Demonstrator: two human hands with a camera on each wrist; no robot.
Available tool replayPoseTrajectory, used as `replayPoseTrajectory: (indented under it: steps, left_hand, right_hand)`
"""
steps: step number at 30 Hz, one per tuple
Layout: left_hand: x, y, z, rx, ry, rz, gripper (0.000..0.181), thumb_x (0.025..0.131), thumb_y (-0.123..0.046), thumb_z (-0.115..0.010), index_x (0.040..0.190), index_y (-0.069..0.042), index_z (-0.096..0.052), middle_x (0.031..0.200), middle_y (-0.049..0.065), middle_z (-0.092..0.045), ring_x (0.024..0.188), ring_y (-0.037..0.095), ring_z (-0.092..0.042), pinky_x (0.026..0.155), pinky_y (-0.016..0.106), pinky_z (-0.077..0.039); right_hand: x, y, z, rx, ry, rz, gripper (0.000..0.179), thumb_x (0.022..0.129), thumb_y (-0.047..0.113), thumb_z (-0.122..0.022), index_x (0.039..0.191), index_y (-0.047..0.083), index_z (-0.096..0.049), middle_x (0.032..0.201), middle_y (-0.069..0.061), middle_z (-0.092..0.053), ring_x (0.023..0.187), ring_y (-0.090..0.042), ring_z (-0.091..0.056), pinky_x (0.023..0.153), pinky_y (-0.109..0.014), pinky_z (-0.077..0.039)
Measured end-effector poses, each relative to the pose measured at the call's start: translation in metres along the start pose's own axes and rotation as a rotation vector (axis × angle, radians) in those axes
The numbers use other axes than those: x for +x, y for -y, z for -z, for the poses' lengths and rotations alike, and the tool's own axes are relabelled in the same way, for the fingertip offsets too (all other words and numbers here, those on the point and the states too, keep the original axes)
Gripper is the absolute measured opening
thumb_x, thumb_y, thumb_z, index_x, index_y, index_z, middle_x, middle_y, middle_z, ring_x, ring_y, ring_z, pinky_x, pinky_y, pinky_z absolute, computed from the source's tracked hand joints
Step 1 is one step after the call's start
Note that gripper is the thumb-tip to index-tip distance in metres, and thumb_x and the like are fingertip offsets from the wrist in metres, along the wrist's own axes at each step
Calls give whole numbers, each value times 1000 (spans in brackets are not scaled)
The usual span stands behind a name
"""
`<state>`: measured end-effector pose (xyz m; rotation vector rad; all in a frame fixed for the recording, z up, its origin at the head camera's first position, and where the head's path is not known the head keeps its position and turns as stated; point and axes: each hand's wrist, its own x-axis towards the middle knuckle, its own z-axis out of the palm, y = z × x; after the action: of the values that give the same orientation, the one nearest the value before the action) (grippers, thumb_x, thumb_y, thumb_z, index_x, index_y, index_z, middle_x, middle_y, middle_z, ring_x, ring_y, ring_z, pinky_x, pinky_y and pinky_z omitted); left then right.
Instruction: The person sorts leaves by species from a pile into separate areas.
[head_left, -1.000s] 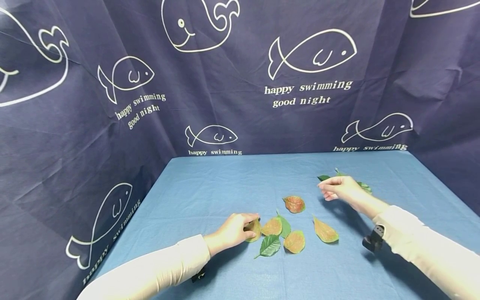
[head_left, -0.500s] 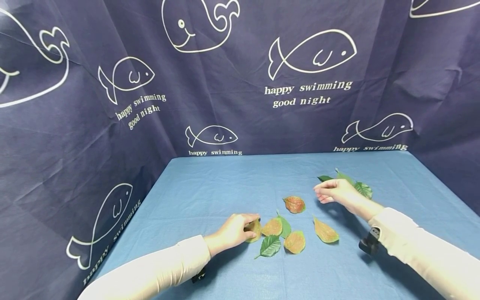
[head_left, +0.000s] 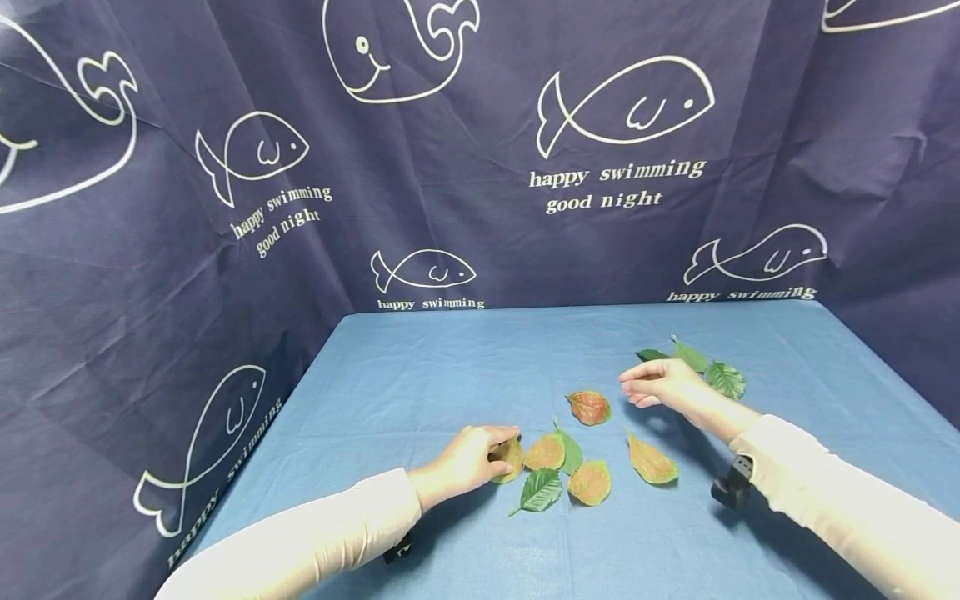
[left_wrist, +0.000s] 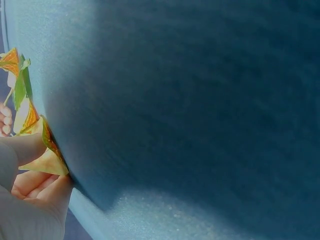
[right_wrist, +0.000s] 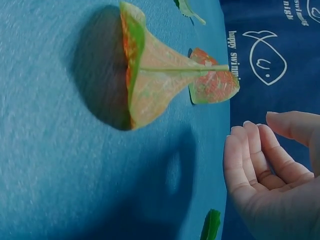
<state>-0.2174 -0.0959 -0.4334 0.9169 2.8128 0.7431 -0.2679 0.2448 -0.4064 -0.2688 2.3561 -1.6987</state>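
My left hand (head_left: 459, 462) pinches a yellowish leaf (head_left: 507, 461) between thumb and fingers, low on the blue cloth. In the left wrist view this leaf (left_wrist: 47, 162) shows between thumb and fingers. Just right of it lie a yellow-orange leaf (head_left: 543, 452), a green leaf (head_left: 571, 455), a toothed green leaf (head_left: 541, 490) and another orange leaf (head_left: 590, 483). My right hand (head_left: 670, 387) hovers with loosely bent fingers and holds nothing, as the right wrist view shows. To its left lies a red leaf (head_left: 589, 407); nearer the front is a long yellow-orange leaf (head_left: 652, 461).
Behind the right hand lie a toothed green leaf (head_left: 725, 380), a plain green leaf (head_left: 690, 358) and a dark green leaf (head_left: 651, 355). A dark blue curtain (head_left: 480, 200) with white fish drawings borders the blue table cloth (head_left: 420, 367) at the back and sides.
The right hand has moved left, away from the green leaves at the back right and closer to the red leaf. The left hand and its leaf have stayed in place.
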Motion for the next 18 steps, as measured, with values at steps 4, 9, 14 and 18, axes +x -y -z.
replayPoseTrajectory:
  steps: [4,9,14,18]
  left_hand:
    - [0,0,0,3,3,0,51,86,-15,-74,134,-4,-58,136,10,-59,124,26,-57,103,32,-49]
    - [0,1,0,16,2,-6,51,86,-14,-73,134,-4,-58,136,10,-59,125,26,-57,104,33,-48]
    - [0,2,-1,13,2,-8,51,86,-14,-73,134,-4,-58,136,10,-59,125,26,-57,105,33,-48]
    - [0,2,0,6,3,-7,51,86,-15,-73,134,-4,-58,136,10,-59,125,26,-57,104,33,-49]
  right_hand:
    - [0,1,-3,-18,6,-10,44,93,11,-64,123,-19,-53,100,-11,-73,83,-16,-70,79,-33,-60]
    - [-1,3,-8,-43,23,-34,44,92,14,-65,124,-16,-55,108,-19,-71,89,-19,-70,83,-37,-59]
    - [-1,3,-13,-52,23,-40,44,92,14,-66,124,-14,-57,112,-21,-69,91,-21,-69,83,-37,-59]
    - [-1,4,-18,-58,18,-35,44,91,14,-67,123,-14,-58,112,-22,-69,90,-22,-70,84,-38,-59]
